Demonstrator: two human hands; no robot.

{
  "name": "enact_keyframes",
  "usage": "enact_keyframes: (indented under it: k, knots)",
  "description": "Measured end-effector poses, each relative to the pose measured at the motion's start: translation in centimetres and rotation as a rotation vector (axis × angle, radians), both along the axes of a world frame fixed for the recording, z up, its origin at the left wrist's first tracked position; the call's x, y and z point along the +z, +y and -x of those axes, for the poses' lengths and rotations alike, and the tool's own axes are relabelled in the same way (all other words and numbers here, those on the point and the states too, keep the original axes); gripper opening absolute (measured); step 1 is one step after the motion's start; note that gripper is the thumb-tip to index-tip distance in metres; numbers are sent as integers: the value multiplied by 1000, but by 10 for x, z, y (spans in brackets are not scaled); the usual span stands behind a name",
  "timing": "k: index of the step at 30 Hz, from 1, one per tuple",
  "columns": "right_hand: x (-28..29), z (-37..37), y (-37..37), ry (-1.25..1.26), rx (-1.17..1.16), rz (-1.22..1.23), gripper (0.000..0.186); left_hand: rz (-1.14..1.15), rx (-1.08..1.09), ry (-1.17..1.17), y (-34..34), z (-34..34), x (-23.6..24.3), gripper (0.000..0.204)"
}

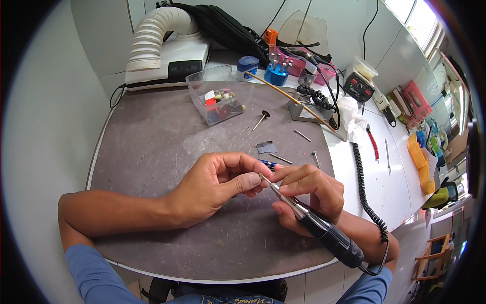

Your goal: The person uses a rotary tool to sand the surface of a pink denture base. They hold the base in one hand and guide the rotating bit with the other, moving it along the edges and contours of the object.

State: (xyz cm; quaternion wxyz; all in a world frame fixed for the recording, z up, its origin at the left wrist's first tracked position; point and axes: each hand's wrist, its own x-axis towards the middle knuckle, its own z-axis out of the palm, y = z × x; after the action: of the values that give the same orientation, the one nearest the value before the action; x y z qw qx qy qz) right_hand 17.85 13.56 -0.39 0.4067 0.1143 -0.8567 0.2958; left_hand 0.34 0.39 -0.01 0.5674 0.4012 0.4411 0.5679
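Your right hand (321, 191) grips the black-and-silver, pen-shaped rotary handpiece (326, 233), which slants over the scuffed grey-brown mat (147, 152) with its thin metal tip (268, 181) at your left hand (212, 185). Your left thumb and forefinger pinch a tiny object (261, 176) there, too small to identify. Beyond your hands, a clear plastic box (199, 83) holding small coloured pieces (223, 96) sits toward the mat's far edge.

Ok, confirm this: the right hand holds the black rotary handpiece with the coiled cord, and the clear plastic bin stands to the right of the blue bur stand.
Not quite: the head view shows the clear plastic bin to the left of the blue bur stand. The right hand does hold the black rotary handpiece with the coiled cord.
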Motion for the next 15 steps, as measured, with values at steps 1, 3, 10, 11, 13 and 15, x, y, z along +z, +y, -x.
enact_keyframes:
  k: [1,3,10,11,13,15]
  knots:
    - [0,0,0,-4,-1,-5,24,-3,1,1,0,0,0,20]
    - [0,0,-1,-7,-5,6,24,-3,1,9,0,0,0,19]
    - [-1,5,-5,6,-4,15,23,2,9,-1,-5,5,0,19]
    - [-1,5,-5,6,-5,15,23,1,8,0,-5,4,0,19]
    - [0,4,-7,41,-43,67,24,0,4,1,-2,3,1,19]
    - [-2,-1,-2,42,-55,34,24,5,7,23,2,-2,3,19]
